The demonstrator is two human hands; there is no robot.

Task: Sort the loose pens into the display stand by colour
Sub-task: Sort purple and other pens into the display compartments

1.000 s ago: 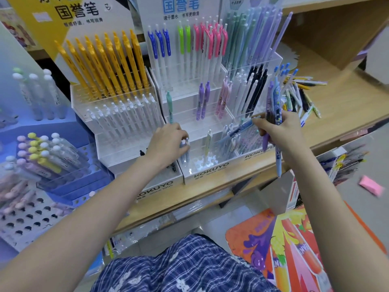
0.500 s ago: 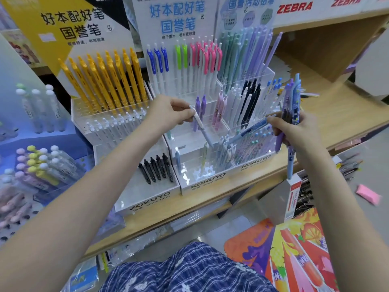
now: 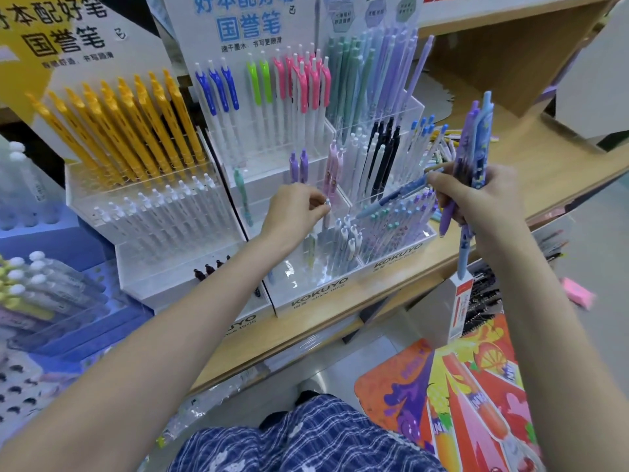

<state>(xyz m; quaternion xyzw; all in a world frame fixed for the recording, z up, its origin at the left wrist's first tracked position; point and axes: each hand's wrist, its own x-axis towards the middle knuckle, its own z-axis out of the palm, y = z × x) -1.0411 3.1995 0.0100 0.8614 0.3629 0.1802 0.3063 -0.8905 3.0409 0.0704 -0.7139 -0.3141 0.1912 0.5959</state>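
Pens (image 3: 476,155) bundled in right hand (image 3: 476,195); left hand (image 3: 296,206) pinches a half-hidden white pen (image 3: 327,212).

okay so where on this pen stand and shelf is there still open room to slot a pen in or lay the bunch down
Free: the stand's middle tier between the teal pen and the two purple pens; the bare wooden shelf right of the loose pens.
Crowded: the yellow pen rows, and the front right compartment below the right hand.
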